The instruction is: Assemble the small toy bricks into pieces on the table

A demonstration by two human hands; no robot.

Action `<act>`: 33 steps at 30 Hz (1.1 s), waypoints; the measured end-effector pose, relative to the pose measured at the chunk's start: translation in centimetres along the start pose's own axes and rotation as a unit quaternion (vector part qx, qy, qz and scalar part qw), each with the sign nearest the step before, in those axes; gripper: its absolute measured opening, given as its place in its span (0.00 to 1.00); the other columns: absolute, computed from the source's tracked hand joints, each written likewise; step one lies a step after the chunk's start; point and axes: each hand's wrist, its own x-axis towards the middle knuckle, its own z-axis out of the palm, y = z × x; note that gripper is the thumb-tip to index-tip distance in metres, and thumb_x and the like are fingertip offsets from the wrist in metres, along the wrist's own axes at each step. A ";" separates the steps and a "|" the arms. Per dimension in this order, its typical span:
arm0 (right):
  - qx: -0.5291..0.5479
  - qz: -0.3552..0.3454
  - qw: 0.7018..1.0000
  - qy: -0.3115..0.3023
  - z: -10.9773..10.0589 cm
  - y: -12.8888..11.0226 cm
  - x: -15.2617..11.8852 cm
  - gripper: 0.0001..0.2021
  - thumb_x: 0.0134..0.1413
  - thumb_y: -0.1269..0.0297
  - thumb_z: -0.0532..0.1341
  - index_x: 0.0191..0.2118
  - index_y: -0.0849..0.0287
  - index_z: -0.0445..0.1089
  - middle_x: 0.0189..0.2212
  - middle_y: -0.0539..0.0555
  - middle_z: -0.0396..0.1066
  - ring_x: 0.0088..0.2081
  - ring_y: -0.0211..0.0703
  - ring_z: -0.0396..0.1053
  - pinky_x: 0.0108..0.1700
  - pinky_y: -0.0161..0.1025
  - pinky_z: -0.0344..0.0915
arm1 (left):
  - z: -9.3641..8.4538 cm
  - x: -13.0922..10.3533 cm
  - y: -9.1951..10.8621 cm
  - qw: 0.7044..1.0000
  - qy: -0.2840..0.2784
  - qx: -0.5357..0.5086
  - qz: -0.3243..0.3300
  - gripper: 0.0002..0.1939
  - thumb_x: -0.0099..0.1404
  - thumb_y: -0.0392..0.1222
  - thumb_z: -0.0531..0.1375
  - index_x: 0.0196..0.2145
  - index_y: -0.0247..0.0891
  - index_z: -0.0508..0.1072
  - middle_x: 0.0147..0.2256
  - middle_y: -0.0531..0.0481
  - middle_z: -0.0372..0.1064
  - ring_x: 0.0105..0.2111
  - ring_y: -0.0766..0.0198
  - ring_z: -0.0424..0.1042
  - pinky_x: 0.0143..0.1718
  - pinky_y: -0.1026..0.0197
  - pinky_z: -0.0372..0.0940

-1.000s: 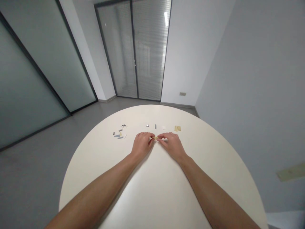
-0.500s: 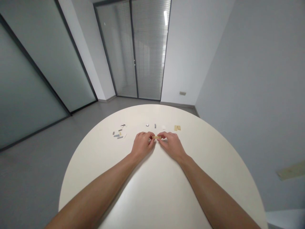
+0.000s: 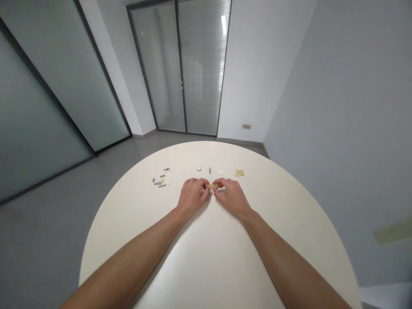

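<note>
A small tan piece point(image 3: 211, 185), long and narrow, spans the gap between my two hands over the middle of the table. My left hand point(image 3: 193, 192) is closed on its left end, with the thumb nearer me and the fingers behind. On its right end, my right hand point(image 3: 232, 195) pinches it the same way. The fingertips hide both ends, and the piece is too small for me to tell its exact kind. Just beyond the hands lie a small grey block point(image 3: 210, 170), a small white piece point(image 3: 221, 173) and a shiny metallic bit point(image 3: 199, 169).
The round white table point(image 3: 206, 257) fills the foreground. Two flat tan pieces point(image 3: 240, 173) lie beyond my right hand. Left of my left hand are several small grey strips point(image 3: 162, 186), a yellowish piece point(image 3: 162, 180) and small dark parts point(image 3: 166, 169). Glass doors point(image 3: 180, 68) stand behind.
My thumbs have shifted slightly at the tan piece. Both hands still hold it in the same place, and the other pieces have not moved.
</note>
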 end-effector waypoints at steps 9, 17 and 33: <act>0.003 0.001 1.000 0.000 0.0 -0.1 -0.1 0.06 0.59 0.67 0.61 0.42 0.54 0.73 0.36 0.51 0.77 0.41 0.44 0.72 0.48 0.43 0.60 | 0.1 0.0 0.0 1.000 0.005 -0.001 -0.001 0.05 0.67 0.41 0.59 0.39 0.43 0.75 0.36 0.51 0.77 0.41 0.56 0.72 0.48 0.52 0.63; 0.003 0.007 1.000 -0.002 0.2 0.3 -0.1 0.08 0.58 0.70 0.59 0.42 0.54 0.72 0.36 0.51 0.77 0.41 0.44 0.71 0.49 0.43 0.59 | 0.1 0.0 -0.1 1.000 0.008 0.003 0.004 0.07 0.68 0.40 0.57 0.40 0.43 0.75 0.38 0.50 0.77 0.42 0.56 0.72 0.48 0.53 0.63; -0.004 0.008 1.000 0.019 0.5 1.0 0.1 0.06 0.59 0.69 0.60 0.42 0.55 0.73 0.35 0.51 0.76 0.40 0.45 0.71 0.48 0.44 0.60 | 0.6 0.1 -0.6 1.000 0.018 0.006 -0.004 0.08 0.68 0.35 0.58 0.43 0.41 0.75 0.38 0.49 0.77 0.42 0.55 0.72 0.47 0.52 0.65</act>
